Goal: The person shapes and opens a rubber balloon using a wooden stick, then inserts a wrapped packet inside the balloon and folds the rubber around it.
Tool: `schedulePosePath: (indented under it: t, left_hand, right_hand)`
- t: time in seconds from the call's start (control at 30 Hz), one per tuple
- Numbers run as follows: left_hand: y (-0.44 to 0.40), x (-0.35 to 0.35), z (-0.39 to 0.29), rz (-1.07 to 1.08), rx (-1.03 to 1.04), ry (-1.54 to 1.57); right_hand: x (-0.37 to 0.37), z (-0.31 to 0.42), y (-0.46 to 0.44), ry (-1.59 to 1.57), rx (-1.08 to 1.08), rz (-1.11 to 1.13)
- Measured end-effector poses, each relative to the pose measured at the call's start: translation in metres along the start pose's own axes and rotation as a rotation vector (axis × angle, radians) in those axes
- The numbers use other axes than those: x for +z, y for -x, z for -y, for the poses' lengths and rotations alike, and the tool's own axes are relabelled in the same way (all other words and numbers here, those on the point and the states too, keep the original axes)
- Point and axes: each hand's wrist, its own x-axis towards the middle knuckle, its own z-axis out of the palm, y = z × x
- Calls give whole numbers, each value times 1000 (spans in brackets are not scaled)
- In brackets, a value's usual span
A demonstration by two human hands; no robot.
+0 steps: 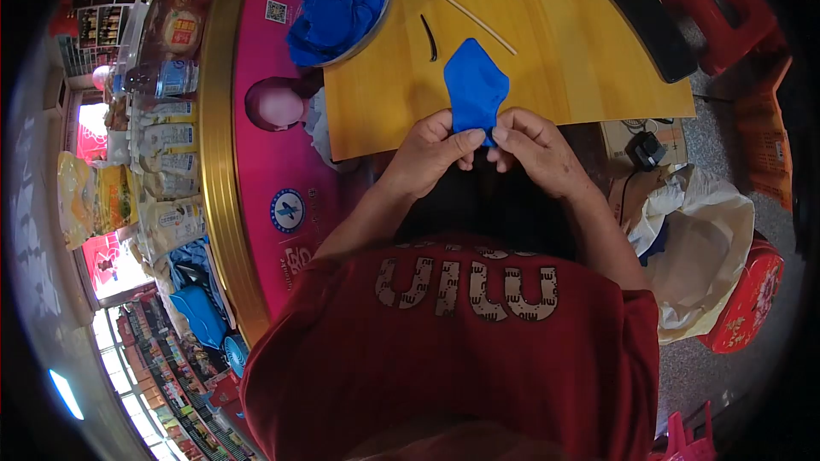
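Observation:
A blue petal-shaped piece point(476, 81) is pinched at its narrow lower end between both hands, its wide pointed end facing away over the yellow tabletop point(564, 60). My left hand point(440, 152) has thumb and fingers closed on the lower left edge. On the lower right edge, my right hand point(536, 147) is closed in the same way, the thumbs close together. A thin wooden stick point(475, 21) and a small black curved tool point(429, 38) lie on the table beyond the piece. Many similar blue pieces point(346, 8) are heaped in a bowl at the table's left.
A black phone point(649, 27) lies at the table's right edge. Beside the table are a red stool point(722, 4), a black charger point(649, 150) on a box and a pale plastic bag point(700, 248) over a red stool. Packaged goods point(166, 154) line the left.

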Motion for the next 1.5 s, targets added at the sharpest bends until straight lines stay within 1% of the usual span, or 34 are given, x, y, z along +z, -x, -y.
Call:
schedulePosePath:
  t: [0.07, 0.17, 0.3, 0.37, 0.4, 0.47, 0.5, 0.57, 0.7, 0.77, 0.9, 0.97, 1.0, 1.07, 1.2, 1.27, 1.3, 1.37, 1.5]
  left_hand:
    - [0, -1, -2, 59, -50, -86]
    - [1, 13, -4, 41, -85, -85]
    - [2, 4, 4, 39, -103, -85]
    - [5, 6, 3, 9, 74, -209]
    - [4, 2, 5, 7, 75, -210]
    - [4, -5, 10, 77, 60, -94]
    - [4, -5, 11, 78, 57, -94]
    - [2, 1, 11, -51, 72, 78]
    - [0, 13, 5, -101, 70, 134]
    - [-2, 12, 8, -70, 42, 15]
    - [-3, 2, 14, -67, 7, 13]
    - [-2, 0, 13, 30, -52, 141]
    - [-2, 1, 13, 30, -54, 139]
    - [-3, 7, 10, -37, -94, 189]
    - [0, 16, 11, -58, -100, 182]
    - [0, 11, 17, 3, -132, 70]
    - [1, 12, 17, 4, -133, 70]
    - [2, 15, 17, 48, -147, 34]
    - [6, 21, 19, 121, -204, 94]
  right_hand:
    - [6, 1, -2, -144, -153, -224]
    - [0, 0, -3, -240, -89, -268]
    - [-9, -7, -5, -299, -134, -322]
    - [-10, -9, -8, -369, -110, -306]
    - [-11, -8, -8, -368, -111, -303]
    - [-11, -5, -7, -386, -75, -295]
    - [-11, -4, -7, -389, -75, -297]
    - [-12, -2, -7, -445, -109, -347]
    - [-12, -5, -8, -454, -79, -352]
    - [-10, -6, -8, -461, -64, -339]
    - [-9, 0, -7, -465, -98, -379]
    - [-10, 0, -7, -435, -88, -361]
    - [-10, -1, -7, -437, -88, -361]
    - [-10, -3, -7, -423, -94, -369]
    - [-8, -4, -9, -430, -106, -391]
    - [-7, -3, -8, -392, -124, -406]
    - [-7, -4, -8, -393, -124, -407]
    - [-8, -5, -8, -236, -118, -425]
    - [-12, -7, -9, -202, -108, -401]
